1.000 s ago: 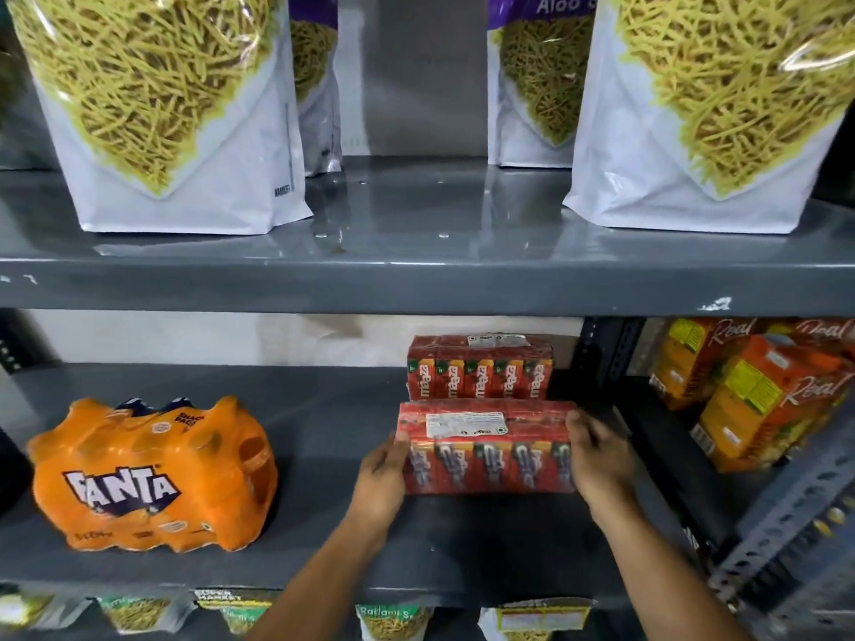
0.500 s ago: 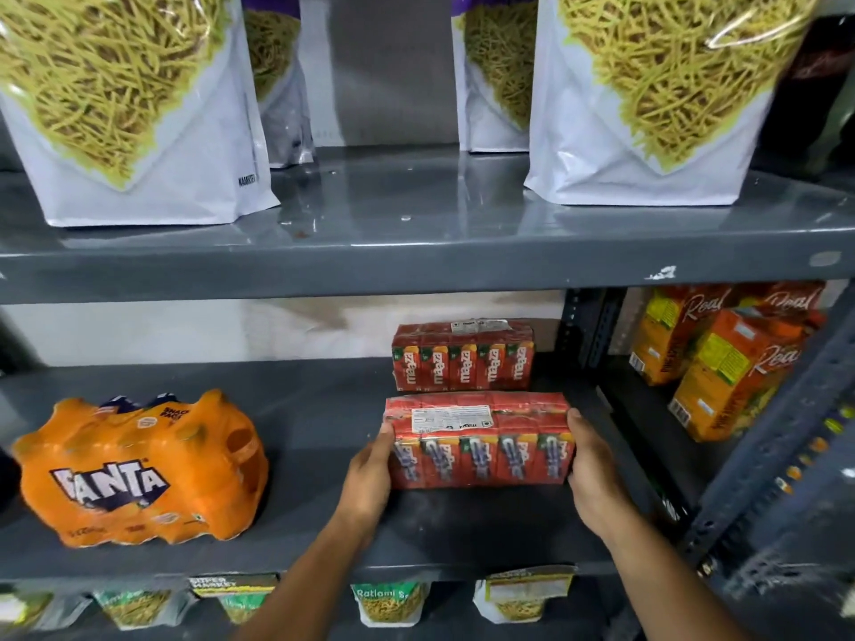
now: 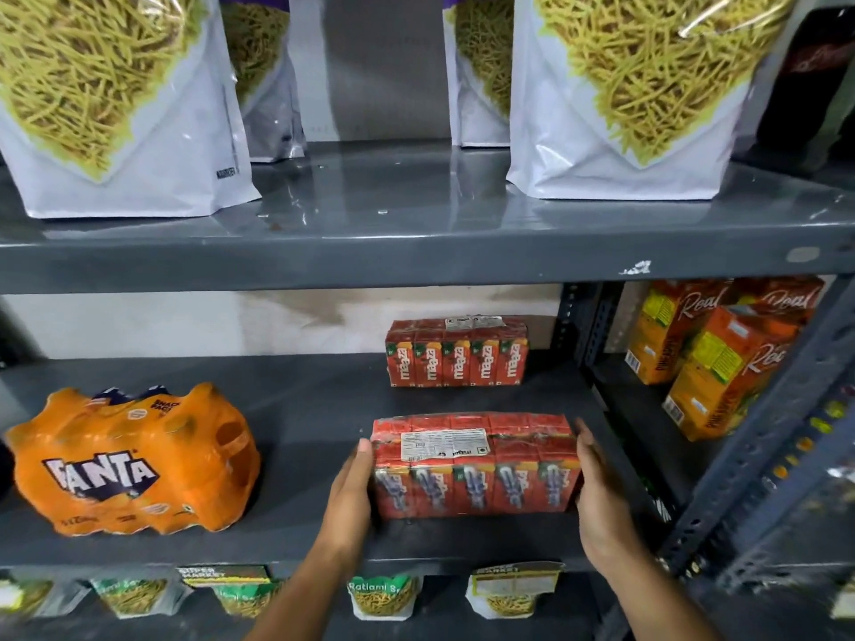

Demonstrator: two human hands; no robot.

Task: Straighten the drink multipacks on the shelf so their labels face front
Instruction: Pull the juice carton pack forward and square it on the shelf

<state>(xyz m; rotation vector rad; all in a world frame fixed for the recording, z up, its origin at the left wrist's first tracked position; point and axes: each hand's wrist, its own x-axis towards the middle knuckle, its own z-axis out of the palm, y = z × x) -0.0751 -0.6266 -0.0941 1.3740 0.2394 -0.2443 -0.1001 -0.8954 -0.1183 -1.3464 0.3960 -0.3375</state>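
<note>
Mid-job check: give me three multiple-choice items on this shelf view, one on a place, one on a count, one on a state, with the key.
1. Where is the Fanta pack?
A. left on the middle shelf
B. on the top shelf
C. behind the held pack

2. How many cartons show across the rear Maaza pack?
A. three
B. five
C. eight

3. How is the front Maaza pack held?
A. by one hand from above
B. untouched
C. between both hands

Key:
1 A: it sits at the left, apart from the red packs.
2 B: five labels stand side by side.
3 C: the left hand presses one end and the right hand the other.
</note>
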